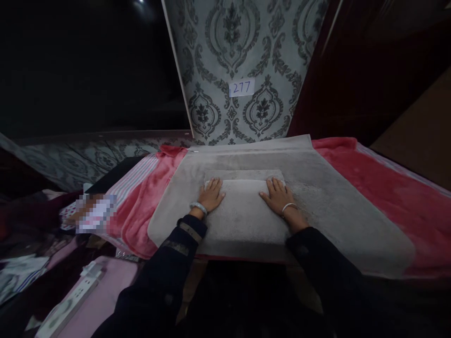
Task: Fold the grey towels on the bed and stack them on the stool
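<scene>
A grey cloth (345,225) lies spread over a red blanket (380,188). On its middle rests a smaller folded grey cloth (246,211). My left hand (211,195) lies palm down on the folded cloth's left side, fingers spread. Flat on the right side of the same cloth is my right hand (279,196), its fingers also apart. Each wrist wears a bracelet. Neither hand grips anything.
Behind the cloths is a patterned wall with a paper label (241,87) reading 277. A large dark screen (88,65) stands at the left. A white power strip (72,300) and jumbled fabrics lie at the lower left.
</scene>
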Demonstrator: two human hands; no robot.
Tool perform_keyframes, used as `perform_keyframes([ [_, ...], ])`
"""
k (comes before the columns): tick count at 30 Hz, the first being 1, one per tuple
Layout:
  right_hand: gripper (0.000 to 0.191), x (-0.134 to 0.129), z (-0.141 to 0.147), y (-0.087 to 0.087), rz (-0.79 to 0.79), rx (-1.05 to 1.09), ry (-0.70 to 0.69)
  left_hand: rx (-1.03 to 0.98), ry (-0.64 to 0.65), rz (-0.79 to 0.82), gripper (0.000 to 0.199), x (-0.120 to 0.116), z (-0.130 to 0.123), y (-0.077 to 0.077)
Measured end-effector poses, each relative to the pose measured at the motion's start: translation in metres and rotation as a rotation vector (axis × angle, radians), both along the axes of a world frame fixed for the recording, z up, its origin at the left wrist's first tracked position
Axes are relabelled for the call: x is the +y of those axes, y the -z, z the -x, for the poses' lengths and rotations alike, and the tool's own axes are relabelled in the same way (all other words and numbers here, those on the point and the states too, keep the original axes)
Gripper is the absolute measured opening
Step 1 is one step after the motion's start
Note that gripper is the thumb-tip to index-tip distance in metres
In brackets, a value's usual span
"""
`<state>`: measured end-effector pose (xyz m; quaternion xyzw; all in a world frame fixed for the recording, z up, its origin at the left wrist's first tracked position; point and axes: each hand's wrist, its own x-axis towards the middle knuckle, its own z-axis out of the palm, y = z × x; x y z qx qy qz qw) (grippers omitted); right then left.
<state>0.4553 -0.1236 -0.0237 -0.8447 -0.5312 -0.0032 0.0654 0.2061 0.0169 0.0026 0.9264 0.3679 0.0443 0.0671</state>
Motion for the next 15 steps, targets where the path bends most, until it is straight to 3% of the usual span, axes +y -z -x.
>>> perform_keyframes([
  [4, 0.072, -0.002, 0.002, -0.005, 0.043, -0.014, 0.012, -0.055, 0.048, 0.084, 0.060, 0.007, 0.007, -0.003],
  [9, 0.069, -0.001, 0.009, -0.024, 0.098, -0.005, 0.057, -0.347, 0.035, 0.174, 0.059, 0.027, 0.038, 0.006],
  [12, 0.065, 0.016, 0.044, -0.049, 0.077, -0.029, -0.010, -0.394, 0.055, 0.189, 0.060, 0.033, 0.048, 0.017],
  [15, 0.063, 0.043, 0.105, -0.070, -0.005, -0.029, -0.245, -0.403, 0.047, 0.186, 0.066, 0.035, 0.047, 0.028],
])
